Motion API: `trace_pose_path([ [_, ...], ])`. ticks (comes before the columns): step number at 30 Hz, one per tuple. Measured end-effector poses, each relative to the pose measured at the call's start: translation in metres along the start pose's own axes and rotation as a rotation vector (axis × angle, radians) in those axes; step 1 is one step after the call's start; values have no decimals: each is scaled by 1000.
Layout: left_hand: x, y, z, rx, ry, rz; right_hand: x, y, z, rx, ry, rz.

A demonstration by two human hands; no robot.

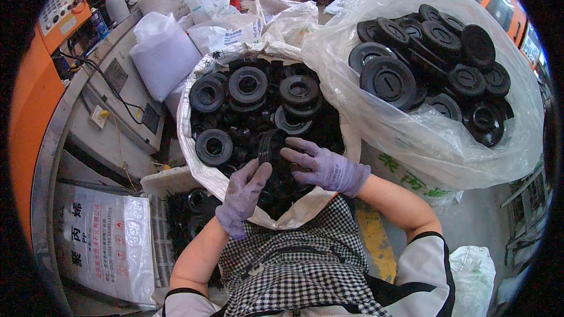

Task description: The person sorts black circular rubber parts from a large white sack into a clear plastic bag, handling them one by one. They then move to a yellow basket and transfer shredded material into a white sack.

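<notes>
Between my gloved hands a black ribbed plastic part [269, 146] is held on edge over the open woven sack [188, 132]. My left hand [244, 193] grips its lower side with the fingertips. From the other side my right hand [324, 165] holds it, and those fingers partly blend into the dark parts behind. Inside the sack lie several black flanged plastic rings, one ring [213, 147] at the left and another ring [247, 86] at the back. The deeper contents are too dark to make out.
A clear plastic bag [480, 158] heaped with black round caps [387, 82] stands at the right. White sacks [163, 53] crowd the back left beside a machine cabinet [119, 83]. A printed sack [105, 242] lies at the lower left, near more black parts [197, 200].
</notes>
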State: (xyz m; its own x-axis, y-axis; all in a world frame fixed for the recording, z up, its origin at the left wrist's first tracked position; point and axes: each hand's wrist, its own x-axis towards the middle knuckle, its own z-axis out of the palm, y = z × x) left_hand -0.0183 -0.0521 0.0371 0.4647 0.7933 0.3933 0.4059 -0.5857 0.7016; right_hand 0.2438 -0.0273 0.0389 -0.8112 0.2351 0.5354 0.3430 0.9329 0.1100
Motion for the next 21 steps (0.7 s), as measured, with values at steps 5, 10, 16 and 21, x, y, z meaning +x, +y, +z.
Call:
trace_pose_path([
  [5, 4, 21, 11, -432, 37, -190, -5, 5, 7, 243, 165, 48],
  [10, 1, 26, 15, -140, 127, -5, 6, -10, -5, 362, 245, 278],
  [16, 1, 22, 18, -36, 71, 211, 8, -17, -21, 585, 200, 609],
  [21, 31, -1, 4, 369, 40, 534, 6, -6, -16, 1295, 217, 698],
])
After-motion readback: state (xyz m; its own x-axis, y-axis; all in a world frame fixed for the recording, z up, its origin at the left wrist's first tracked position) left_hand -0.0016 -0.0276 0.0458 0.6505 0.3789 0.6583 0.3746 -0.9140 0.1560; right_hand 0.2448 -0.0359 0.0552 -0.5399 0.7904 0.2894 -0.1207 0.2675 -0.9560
